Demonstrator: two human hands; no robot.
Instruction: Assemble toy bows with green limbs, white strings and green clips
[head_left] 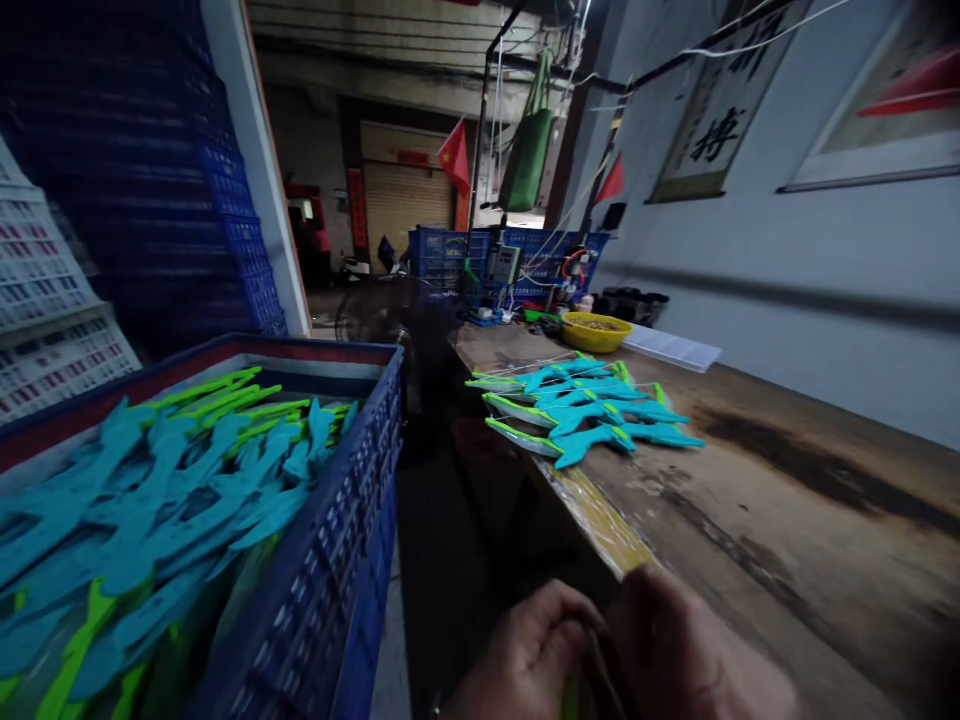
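My left hand (pixel 532 650) and my right hand (pixel 694 655) are close together at the bottom of the head view, over the table's near edge. Both have curled fingers. A sliver of lime green shows low between them, but the hands hide most of whatever they hold. Farther along the table edge lies a row of teal and lime-green plastic pieces (pixel 600 410), with thin pale strands across them. More teal plastic pieces with green parts (pixel 172 500) are heaped in a blue crate (pixel 330 530) on the left.
The wooden table (pixel 787 520) has yellow tape (pixel 600 515) along its edge. A yellow basin (pixel 592 335) and a white divided tray (pixel 671 348) stand toward the back. A dark gap separates crate and table. Blue crates (pixel 240 220) are stacked at left; a green bag (pixel 529 160) hangs behind.
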